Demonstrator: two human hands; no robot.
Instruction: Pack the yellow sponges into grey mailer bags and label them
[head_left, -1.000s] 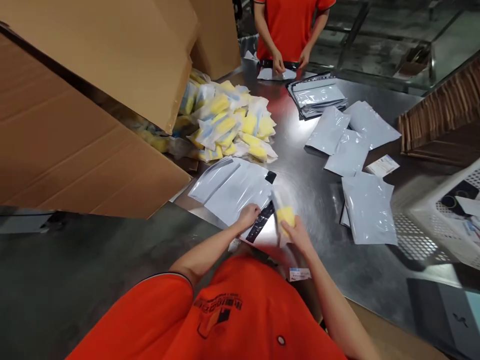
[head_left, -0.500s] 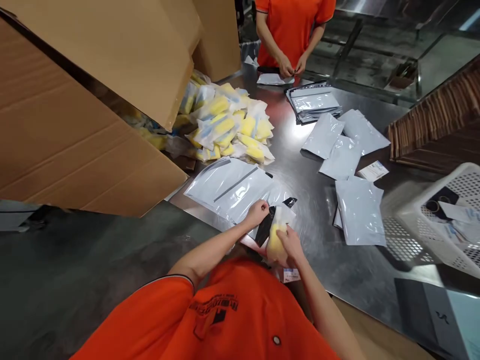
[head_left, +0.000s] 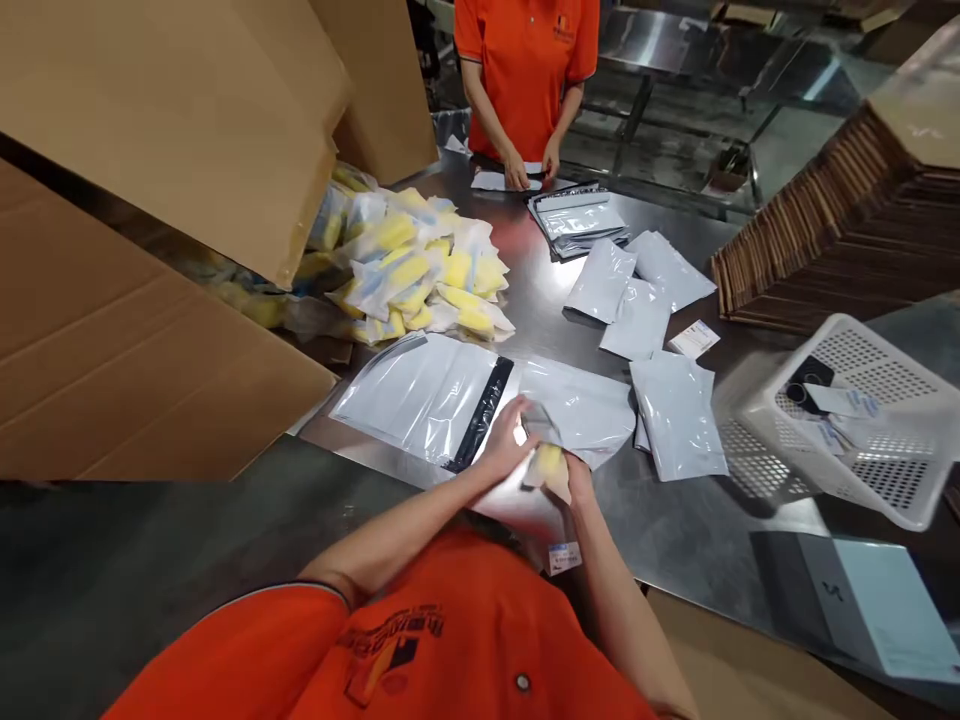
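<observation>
My left hand [head_left: 510,442] pinches the open mouth of a white plastic mailing bag [head_left: 577,405], which lies flat on the metal table with its far end to the right. My right hand [head_left: 577,480] is closed on a yellow item in a frosted plastic bag [head_left: 553,468], held right at the mailer's mouth. Whether part of it is inside the mailer, I cannot tell. Left of my hands lies a stack of flat white mailing bags [head_left: 405,390], the top one edged with a black strip [head_left: 484,412]. Beyond it is a heap of similar yellow packets [head_left: 420,270].
Large cardboard flaps [head_left: 157,340] stand at left. Across the table a co-worker's hands [head_left: 517,170] handle a white bag. Filled-looking white mailers [head_left: 679,415] lie at right, near a white perforated basket [head_left: 892,350], a small printed card [head_left: 694,340] and stacked cardboard [head_left: 825,230].
The white mailer has come off the stack and spread out to the right, its mouth now in my left hand. My right hand has brought the yellow packet to that mouth. The view has shifted.
</observation>
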